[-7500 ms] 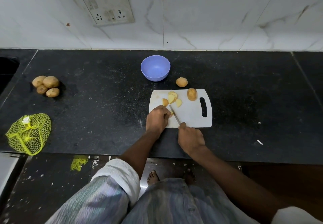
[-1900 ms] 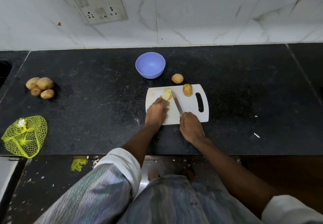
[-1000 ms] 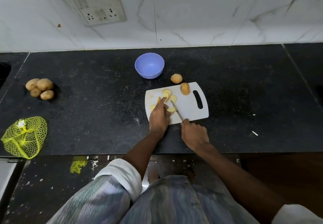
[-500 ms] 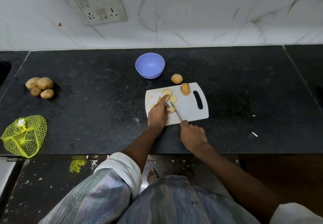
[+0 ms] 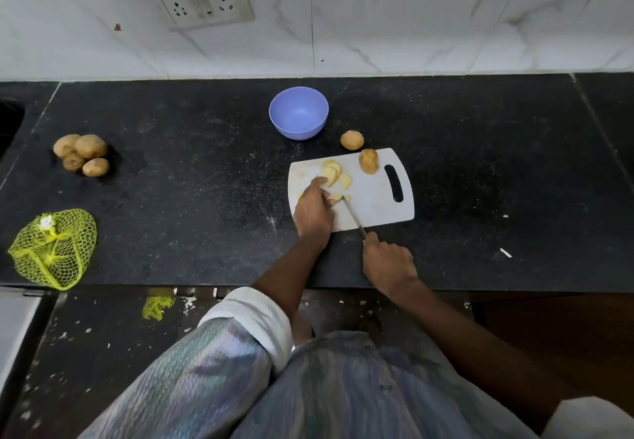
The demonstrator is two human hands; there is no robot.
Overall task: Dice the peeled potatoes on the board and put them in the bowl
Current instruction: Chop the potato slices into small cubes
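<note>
White plastic cutting board carries pale potato slices and one whole potato. The left hand pins a slice, apparently with curled fingertips; the right hand grips the knife. Beyond the board sits the purple bowl.

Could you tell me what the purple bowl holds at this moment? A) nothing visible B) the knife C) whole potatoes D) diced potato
A: the purple bowl shows only its bare inside, while the cut slices lie on the cutting board.
</note>
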